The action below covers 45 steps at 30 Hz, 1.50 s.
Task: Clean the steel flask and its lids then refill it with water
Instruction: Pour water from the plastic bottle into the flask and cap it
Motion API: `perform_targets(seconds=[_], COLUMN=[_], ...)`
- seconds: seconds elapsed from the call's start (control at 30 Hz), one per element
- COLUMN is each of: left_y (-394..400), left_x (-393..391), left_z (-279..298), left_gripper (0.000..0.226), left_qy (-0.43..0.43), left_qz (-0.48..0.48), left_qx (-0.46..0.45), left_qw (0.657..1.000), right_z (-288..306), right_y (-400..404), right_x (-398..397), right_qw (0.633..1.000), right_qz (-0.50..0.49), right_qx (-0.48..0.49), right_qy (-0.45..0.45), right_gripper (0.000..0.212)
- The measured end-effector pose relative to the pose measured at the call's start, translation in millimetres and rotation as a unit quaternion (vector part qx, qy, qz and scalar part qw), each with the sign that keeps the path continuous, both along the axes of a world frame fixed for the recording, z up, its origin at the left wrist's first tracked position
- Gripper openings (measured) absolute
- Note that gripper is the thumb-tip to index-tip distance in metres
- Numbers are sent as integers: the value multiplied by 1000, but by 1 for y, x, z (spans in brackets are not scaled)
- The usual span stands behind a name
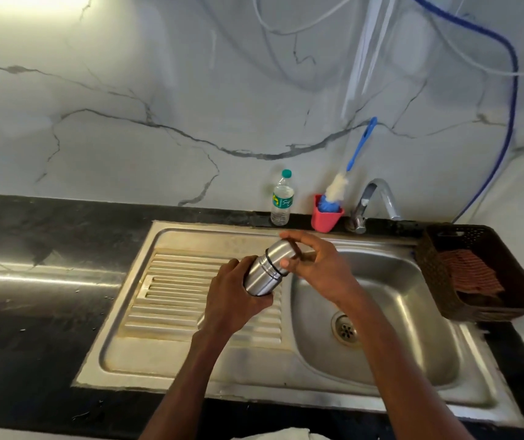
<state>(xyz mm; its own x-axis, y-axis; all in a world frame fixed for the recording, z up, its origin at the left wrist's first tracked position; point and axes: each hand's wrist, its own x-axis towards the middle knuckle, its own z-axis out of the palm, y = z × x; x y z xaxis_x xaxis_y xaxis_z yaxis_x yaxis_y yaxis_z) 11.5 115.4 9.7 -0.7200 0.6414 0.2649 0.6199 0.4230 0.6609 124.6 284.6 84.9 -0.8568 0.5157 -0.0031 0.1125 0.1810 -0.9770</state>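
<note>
Both hands hold the steel flask (262, 274) tilted over the boundary between the ribbed drainboard and the sink (381, 360) basin. Its left hand (233, 300) wraps fingers around the lower body of the flask, gripping it firmly from below. Meanwhile the right hand (313, 260) curls its fingers and thumb around the steel outer lid (281, 252) at the upper end, which seems still seated on the flask, with dark seam rings showing just beneath it.

By the look of it, the step in hand is unscrewing that outer lid so the parts can be washed apart. To do it well, the left hand should keep the body locked and not let it spin, while the right turns the lid about the flask's own axis rather than prying sideways. Keeping the mouth over the basin is sensible, since leftover liquid may spill once the lid comes free. The smooth steel could slip in a wet grip, so a full wrap beats a fingertip pinch.

A bottle brush (338, 188) stands in a pink cup (325, 217) by the tap (375, 198), near for the scrubbing afterwards, on the dark desk (48, 236) behind the sink.
</note>
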Motion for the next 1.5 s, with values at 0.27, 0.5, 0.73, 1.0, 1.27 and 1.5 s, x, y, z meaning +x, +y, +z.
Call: perform_targets(seconds=[0.27, 0.5, 0.73, 1.0, 1.27, 1.5], left_y=[9, 8, 6, 5, 5, 3], left_x=[16, 25, 29, 28, 23, 17], left_z=[3, 4, 4, 6, 3, 4], left_gripper=[73, 76, 79, 79, 76, 75], left_qy=[12, 16, 13, 8, 11, -7], left_qz=[-5, -12, -19, -25, -35, -42], left_qx=[-8, -18, -29, -31, -38, -30], left_qw=[1000, 1000, 999, 999, 999, 999], right_z=[-1, -7, -10, -10, -9, 8], right_y=[8, 12, 12, 9, 9, 28], right_x=[8, 22, 22, 21, 20, 31], right_qw=[986, 980, 979, 980, 984, 995], right_qz=[18, 68, 67, 71, 70, 88], right_qx=[156, 179, 178, 168, 153, 53], right_qy=[-54, -59, -74, -78, -57, -2], right_gripper=[50, 53, 54, 55, 47, 57])
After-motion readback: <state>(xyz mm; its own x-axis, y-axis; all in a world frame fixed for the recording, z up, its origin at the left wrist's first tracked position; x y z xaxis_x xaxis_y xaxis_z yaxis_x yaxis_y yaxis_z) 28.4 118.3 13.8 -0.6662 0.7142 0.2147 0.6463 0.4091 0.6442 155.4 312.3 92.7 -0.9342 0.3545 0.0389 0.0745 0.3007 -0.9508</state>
